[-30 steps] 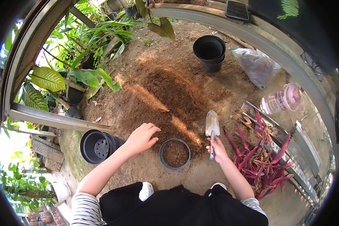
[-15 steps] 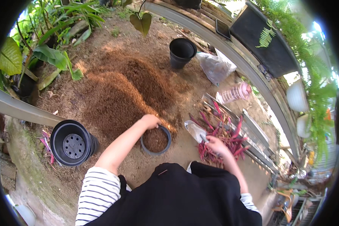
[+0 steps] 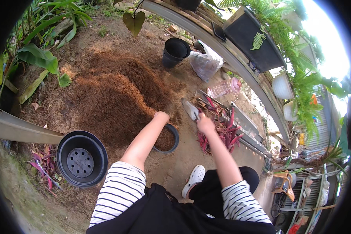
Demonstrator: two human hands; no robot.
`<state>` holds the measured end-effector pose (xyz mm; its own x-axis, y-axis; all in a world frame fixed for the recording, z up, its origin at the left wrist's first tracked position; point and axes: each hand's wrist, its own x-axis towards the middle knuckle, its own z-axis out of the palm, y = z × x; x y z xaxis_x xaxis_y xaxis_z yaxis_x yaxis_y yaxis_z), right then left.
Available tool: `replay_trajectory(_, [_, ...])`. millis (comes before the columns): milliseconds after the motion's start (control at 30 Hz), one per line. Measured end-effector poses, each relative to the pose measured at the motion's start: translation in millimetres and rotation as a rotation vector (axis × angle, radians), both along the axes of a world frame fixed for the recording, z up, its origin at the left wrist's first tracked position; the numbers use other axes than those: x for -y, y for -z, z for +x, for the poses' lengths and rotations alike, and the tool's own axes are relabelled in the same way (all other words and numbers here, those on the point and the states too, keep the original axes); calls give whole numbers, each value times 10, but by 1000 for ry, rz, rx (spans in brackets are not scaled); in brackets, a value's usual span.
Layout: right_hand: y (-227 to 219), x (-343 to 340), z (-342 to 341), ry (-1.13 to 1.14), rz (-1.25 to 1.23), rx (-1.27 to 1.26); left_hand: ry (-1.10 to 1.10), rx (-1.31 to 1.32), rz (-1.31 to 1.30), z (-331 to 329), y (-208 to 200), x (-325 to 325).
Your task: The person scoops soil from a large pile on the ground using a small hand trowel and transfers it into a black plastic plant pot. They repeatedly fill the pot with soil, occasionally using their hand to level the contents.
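Note:
My left hand (image 3: 162,116) is closed at the far rim of a small dark pot (image 3: 176,141), and my forearm hides the pot's left side. Brown, crumbly growing medium (image 3: 165,139) lies inside it. Just beyond spreads a large mound of the same brown material (image 3: 113,93). My right hand (image 3: 205,124) grips the handle of a metal hand trowel (image 3: 190,109). Its blade points away and left, over the ground beside a heap of red-purple leaves and cuttings (image 3: 226,134).
Nested black pots with drainage holes (image 3: 82,159) stand at left near a metal rail (image 3: 23,124). Farther off are another black pot (image 3: 175,50), a plastic bag (image 3: 206,64) and a pink clear bottle (image 3: 224,87). A bench with planters (image 3: 255,39) curves along the right.
The view has shifted, and more of my legs and a white clog show. My left hand and the small pot have moved together slightly right and away. The trowel stays in my right hand.

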<state>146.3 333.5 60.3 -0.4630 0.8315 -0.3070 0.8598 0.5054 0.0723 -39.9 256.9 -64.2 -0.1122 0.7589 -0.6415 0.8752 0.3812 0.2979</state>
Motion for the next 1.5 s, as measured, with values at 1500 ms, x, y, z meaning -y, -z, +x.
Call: replay_trajectory(1500, [1196, 151, -237, -333, -304, -133, -419, 326, -29, -317, -354, 1637])
